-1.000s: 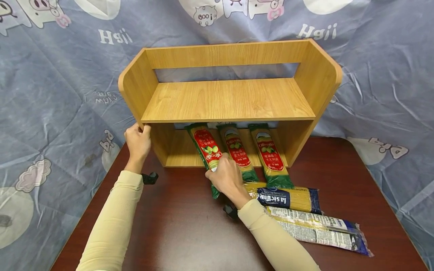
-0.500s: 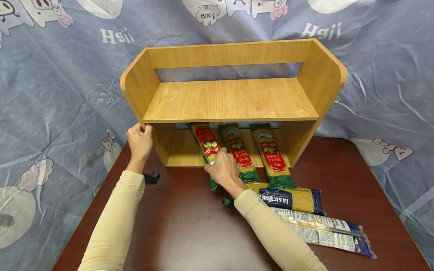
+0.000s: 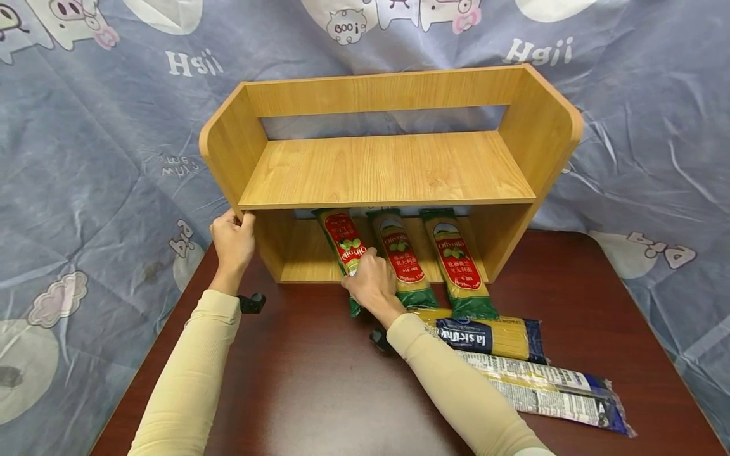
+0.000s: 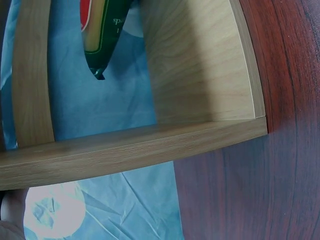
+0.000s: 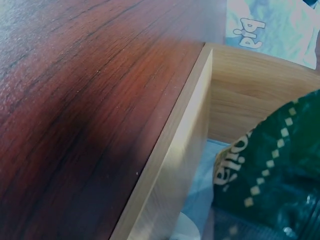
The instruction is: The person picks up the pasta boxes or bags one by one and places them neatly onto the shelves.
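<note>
— Gripping what, each hand, left to right?

— Left hand [image 3: 232,239] curls its fingers round the front edge of the wooden shelf unit's [image 3: 388,168] left side panel, by the corner where the upper board meets it. Right hand [image 3: 369,285] is closed round the lower part of the leftmost Olivoila spaghetti packet [image 3: 341,244], thumb on top, packet tilted. Its far end lies under the upper board in the lower compartment; its green tail reaches out onto the dark red table [image 3: 319,380].

— How will that packet handle?

— My guess: light, long, stiff lengthwise but brittle; dry strands snap if bent. Film wrapper looks glossy, so likely slippery. Best held near the middle, around the whole bundle, not by the crimped end.

— Counts?

— Three Olivoila packets: the held one, a middle packet [image 3: 400,256] and a right packet [image 3: 456,256], side by side in the lower compartment. Two blue la Sicilia packets outside on the table: a nearer-shelf one [image 3: 485,335] and one [image 3: 547,389] closer to the person. One shelf unit, two levels. Upper board bare. Printed grey cloth [image 3: 85,126] behind.
</note>
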Action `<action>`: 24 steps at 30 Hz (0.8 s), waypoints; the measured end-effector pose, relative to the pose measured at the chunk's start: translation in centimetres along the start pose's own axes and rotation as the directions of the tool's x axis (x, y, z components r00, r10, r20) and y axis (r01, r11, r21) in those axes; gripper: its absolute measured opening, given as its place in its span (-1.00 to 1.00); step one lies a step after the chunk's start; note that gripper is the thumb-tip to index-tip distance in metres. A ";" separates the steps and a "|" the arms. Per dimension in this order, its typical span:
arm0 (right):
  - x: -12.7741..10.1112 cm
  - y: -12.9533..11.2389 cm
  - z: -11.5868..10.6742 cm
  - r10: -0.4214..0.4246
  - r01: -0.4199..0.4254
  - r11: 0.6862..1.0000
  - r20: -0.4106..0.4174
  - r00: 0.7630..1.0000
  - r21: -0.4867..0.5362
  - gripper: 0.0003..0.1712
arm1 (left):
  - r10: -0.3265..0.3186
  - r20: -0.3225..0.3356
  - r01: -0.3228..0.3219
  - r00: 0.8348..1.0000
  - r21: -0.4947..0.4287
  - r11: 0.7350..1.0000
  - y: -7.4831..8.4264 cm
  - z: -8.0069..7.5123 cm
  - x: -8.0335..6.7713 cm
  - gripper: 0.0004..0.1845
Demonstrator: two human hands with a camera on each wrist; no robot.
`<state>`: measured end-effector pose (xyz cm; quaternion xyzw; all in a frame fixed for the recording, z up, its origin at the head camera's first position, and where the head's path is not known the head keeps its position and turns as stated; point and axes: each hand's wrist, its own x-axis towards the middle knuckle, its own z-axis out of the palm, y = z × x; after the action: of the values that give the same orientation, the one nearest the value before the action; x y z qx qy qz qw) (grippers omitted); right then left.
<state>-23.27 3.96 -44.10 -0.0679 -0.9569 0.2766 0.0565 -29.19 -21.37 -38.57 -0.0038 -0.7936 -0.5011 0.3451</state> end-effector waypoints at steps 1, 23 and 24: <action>0.1 0.0 0.2 0.003 -0.003 1.000 -0.002 1.000 0.004 -0.30 | 0.000 0.002 0.000 1.000 0.002 1.000 0.0 0.0 0.0 -0.80; 2.0 0.3 2.8 0.017 -0.018 1.000 0.023 1.000 0.020 -0.30 | -0.011 0.013 0.011 1.000 -0.003 1.000 -0.2 0.1 0.0 -0.80; 2.1 0.2 2.9 0.019 -0.019 1.000 0.026 0.999 0.019 -0.30 | -0.010 0.010 0.010 1.000 -0.002 1.000 -0.2 0.1 0.0 -0.80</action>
<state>-25.72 2.93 -46.50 -0.0730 -0.9542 0.2869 0.0421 -29.31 -21.39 -38.70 -0.0025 -0.7949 -0.5035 0.3385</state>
